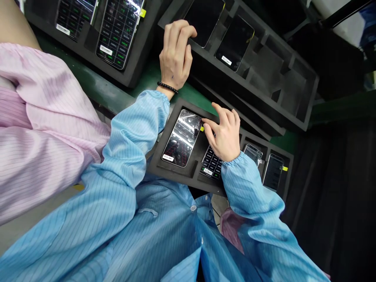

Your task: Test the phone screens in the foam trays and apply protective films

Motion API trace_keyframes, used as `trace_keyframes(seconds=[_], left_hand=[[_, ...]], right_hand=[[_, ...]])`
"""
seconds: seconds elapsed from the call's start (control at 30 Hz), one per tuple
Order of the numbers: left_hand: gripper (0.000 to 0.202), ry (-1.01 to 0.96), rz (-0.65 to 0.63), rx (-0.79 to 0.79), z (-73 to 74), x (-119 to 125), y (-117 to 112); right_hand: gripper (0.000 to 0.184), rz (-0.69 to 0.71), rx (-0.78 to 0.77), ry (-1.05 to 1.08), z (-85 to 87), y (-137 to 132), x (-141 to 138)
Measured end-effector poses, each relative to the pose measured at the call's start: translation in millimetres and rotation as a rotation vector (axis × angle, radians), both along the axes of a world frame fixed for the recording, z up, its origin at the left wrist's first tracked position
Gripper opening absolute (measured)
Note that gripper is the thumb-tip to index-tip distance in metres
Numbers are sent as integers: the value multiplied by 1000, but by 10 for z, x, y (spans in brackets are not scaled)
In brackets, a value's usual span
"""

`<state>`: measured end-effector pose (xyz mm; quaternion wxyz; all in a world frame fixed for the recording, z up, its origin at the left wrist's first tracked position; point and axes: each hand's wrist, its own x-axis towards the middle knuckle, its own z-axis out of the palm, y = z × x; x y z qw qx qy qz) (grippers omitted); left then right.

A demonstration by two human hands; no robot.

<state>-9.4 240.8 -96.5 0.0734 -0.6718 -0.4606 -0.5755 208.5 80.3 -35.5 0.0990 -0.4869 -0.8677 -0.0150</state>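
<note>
In the head view, my left hand (176,55), with a black bead bracelet at the wrist, hovers at the near edge of the back tray. Its fingers are loosely bent and hold nothing, with the tips beside a dark-screened phone (205,21); I cannot tell whether they touch it. My right hand (225,135) is over the near tray, fingers apart. A fingertip reaches the upper right edge of a phone (182,139) with a shiny, reflecting screen and a yellow tab. Below that hand lies a phone with a grid of buttons (211,162), partly covered by it.
The near dark foam tray (161,168) also carries two more phones (273,171) at its right. Behind it, a larger foam tray (308,113) holds another dark phone (235,43). Lit phones (120,31) lie in a tray at upper left. A person's pink sleeve (49,129) is close on the left.
</note>
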Motion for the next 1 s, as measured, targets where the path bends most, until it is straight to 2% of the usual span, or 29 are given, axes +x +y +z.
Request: trace_keyframes(seconds=[0.23,0.43,0.67,0.83,1.0], left_hand=[[39,52,68,84,-4,3,12],[35,19,33,145,-3,18,31],[32,25,41,161,19,27,8],[36,33,70,141,-3,17,30],[36,40,34,137,-38,-2,58]], right_hand=[[38,65,-83,54,33,-122,-78],[35,174,-93,24,66,-337,-222],[31,321,-40,26,74,-567,-378],[33,395,-85,52,81,-732,-504],[33,486,-155,83,62,-870,-610]])
